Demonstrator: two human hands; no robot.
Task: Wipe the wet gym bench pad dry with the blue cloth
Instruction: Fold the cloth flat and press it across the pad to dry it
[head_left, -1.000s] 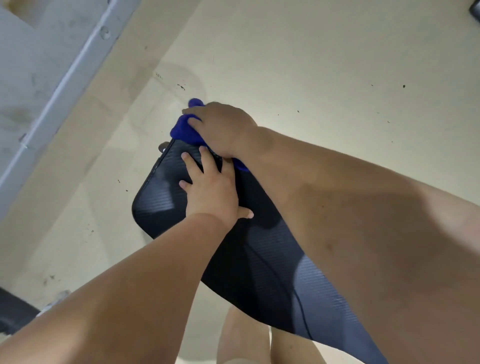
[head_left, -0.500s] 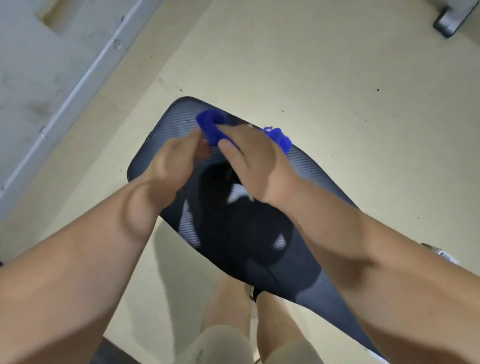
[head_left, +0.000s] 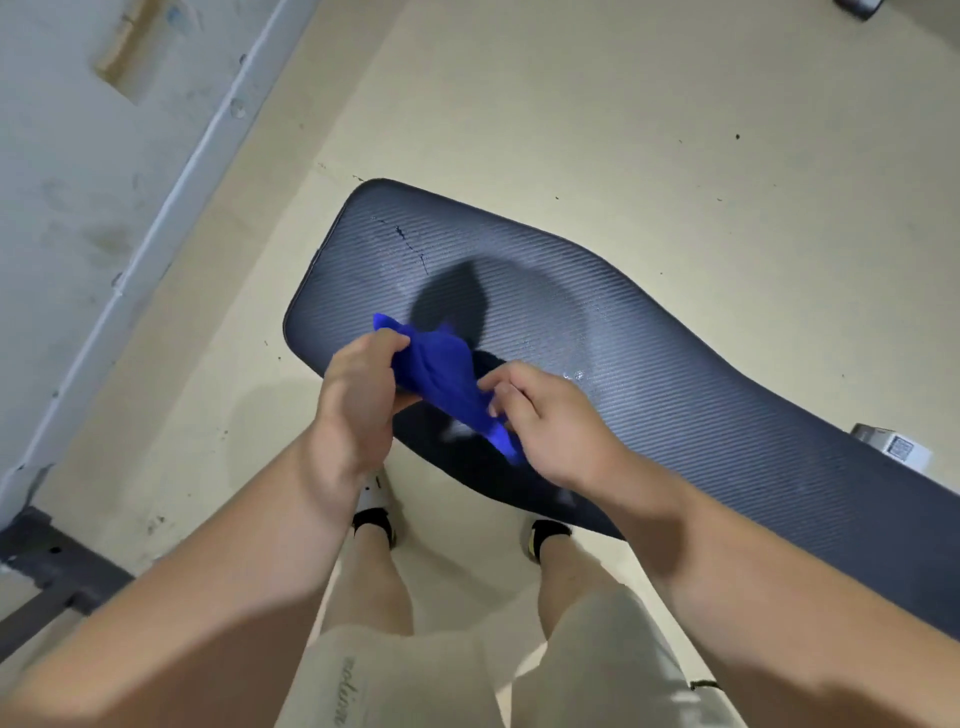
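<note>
Head view: blue cloth (head_left: 441, 374) is pinched by left hand (head_left: 358, 400) and right hand (head_left: 550, 421). The bench pad (head_left: 675, 364) is stretched rightward underneath.

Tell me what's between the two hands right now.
The blue cloth fills the gap: the left hand grips its far end, the right hand pinches its near end, over the bench pad. Seen in the head view.

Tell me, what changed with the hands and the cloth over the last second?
The right hand pulled the blue cloth off the far end of the bench pad towards the person. The left hand left the pad and took hold of the cloth; both now hold it. The pad stayed put.
</note>
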